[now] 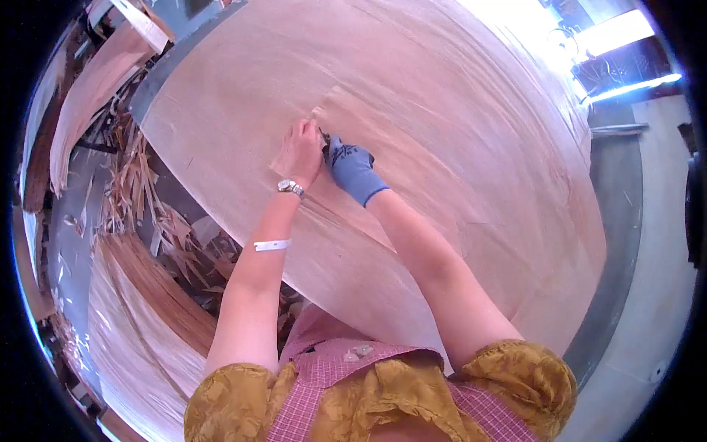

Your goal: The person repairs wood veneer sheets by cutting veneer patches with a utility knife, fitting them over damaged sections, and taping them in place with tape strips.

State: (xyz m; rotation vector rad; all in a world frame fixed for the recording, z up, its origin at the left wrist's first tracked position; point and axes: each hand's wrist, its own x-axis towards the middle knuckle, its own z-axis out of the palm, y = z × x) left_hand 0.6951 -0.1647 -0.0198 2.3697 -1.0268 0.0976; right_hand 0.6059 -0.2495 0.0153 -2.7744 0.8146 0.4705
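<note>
A broad, pale brown sheet of wood veneer (412, 81) lies in front of me. My left hand (301, 153), bare and with a metal watch (290, 188) at the wrist, rests on it with the fingers laid on a smaller veneer piece (342, 107). My right hand (349, 166) wears a blue glove with dark palm and fingers. It is closed around a small dark tool (325, 138), mostly hidden, whose kind I cannot make out. The tool is right beside my left fingers, at the surface of the veneer.
Torn veneer scraps (136, 177) hang and lie in a heap at the left. Below them is a stack of veneer sheets (158, 295). More sheets (96, 96) stand at the upper left. A grey floor (618, 214) runs along the right, and bright lamps (615, 35) shine at the upper right.
</note>
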